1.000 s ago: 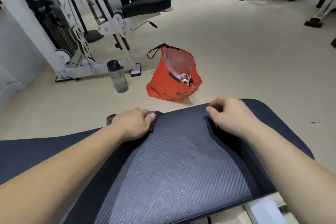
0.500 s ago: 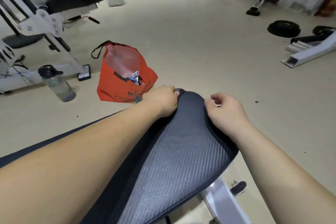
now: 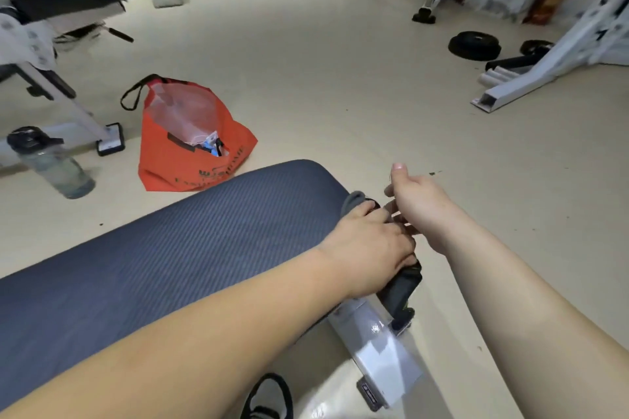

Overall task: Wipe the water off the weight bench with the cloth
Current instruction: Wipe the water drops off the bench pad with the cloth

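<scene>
**Cloth at the desk's far corner, one hand on it**

I take the weight bench pad, my desk (image 3: 177, 248), as the landmark for everything here.

The risk I see first: the grey cloth (image 3: 352, 202) is bunched right at the desk's rounded end, on its right edge, with nothing but floor beyond. If I push outward again from here, I judge it could slide off the edge and drop beside the white frame leg (image 3: 377, 347) under that end. A wadded cloth also wipes badly; so little of it lies flat that it would likely smear water along the ribbed surface instead of lifting it. I cannot make out any water on the pad, so I could easily miss a wet patch nearer my body.

My left hand (image 3: 371, 248) lies palm down over the desk's right edge, fingers curled loosely closed around the cloth, only a grey fold showing past my knuckles. How firm that grip is I cannot tell, since the hand hides most of the fabric.

My right hand (image 3: 420, 204) hangs just off the desk's end, over the floor, half open with the thumb raised and the fingers bent toward the cloth. It is empty; its fingertips lie against or just beside my left hand.

The orange bag (image 3: 190, 143) and water bottle (image 3: 51, 163) sit on the floor beyond the desk's far side, well apart from both hands.
</scene>
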The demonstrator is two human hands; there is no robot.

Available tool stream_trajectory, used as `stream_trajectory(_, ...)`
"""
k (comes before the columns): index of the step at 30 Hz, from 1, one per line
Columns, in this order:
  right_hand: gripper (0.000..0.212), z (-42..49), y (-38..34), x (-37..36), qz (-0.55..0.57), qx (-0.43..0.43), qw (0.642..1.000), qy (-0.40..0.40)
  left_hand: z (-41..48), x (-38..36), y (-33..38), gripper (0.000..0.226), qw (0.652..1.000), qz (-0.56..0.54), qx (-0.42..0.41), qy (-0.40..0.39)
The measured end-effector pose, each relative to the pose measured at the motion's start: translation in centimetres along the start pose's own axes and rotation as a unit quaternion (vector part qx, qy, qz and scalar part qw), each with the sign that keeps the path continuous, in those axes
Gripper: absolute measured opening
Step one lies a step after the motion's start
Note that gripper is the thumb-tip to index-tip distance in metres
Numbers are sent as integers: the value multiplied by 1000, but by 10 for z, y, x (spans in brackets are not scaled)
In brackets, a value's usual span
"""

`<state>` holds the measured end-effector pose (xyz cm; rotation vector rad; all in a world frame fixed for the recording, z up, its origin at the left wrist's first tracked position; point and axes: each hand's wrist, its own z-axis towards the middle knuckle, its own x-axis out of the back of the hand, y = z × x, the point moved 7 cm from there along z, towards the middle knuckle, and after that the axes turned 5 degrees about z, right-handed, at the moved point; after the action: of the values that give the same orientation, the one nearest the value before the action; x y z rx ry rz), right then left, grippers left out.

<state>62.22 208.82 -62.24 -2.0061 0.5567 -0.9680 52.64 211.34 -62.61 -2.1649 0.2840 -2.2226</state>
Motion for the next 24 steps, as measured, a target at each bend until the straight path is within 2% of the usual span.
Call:
stream_trajectory(3,56,-20,0,-4,-68,-31,994,-74,-24,5,9,24,997,-6,-32,68)
stream_trajectory(6,39,-42,-8,-2,-154,-32,983,-97,-56,18,22,16,992,-12,-55,117)
stream_trajectory(8,33,-60,-12,-6,-215,-35,968,-124,-84,22,29,11,991,10,-55,124)
stream_trajectory(11,32,-91,-14,-29,-269,-40,940,-205,-129,24,35,11,992,41,-40,111)
stream_trajectory(13,34,-112,-16,-50,-281,-29,926,-252,-160,27,40,14,994,49,-26,97)
stream_trajectory(18,31,-158,-21,-100,-267,2,895,-357,-237,32,39,41,995,43,28,86)
stream_trajectory(20,31,-165,-32,-106,-273,28,893,-357,-250,26,41,39,995,66,41,64)
stream_trajectory(22,34,-163,-49,-106,-284,75,904,-311,-244,23,43,13,991,104,57,53)
stream_trajectory(23,36,-162,-56,-107,-291,98,909,-283,-238,25,41,7,989,107,83,55)
stream_trajectory(24,37,-161,-62,-108,-302,116,910,-259,-229,27,39,22,987,98,108,66)
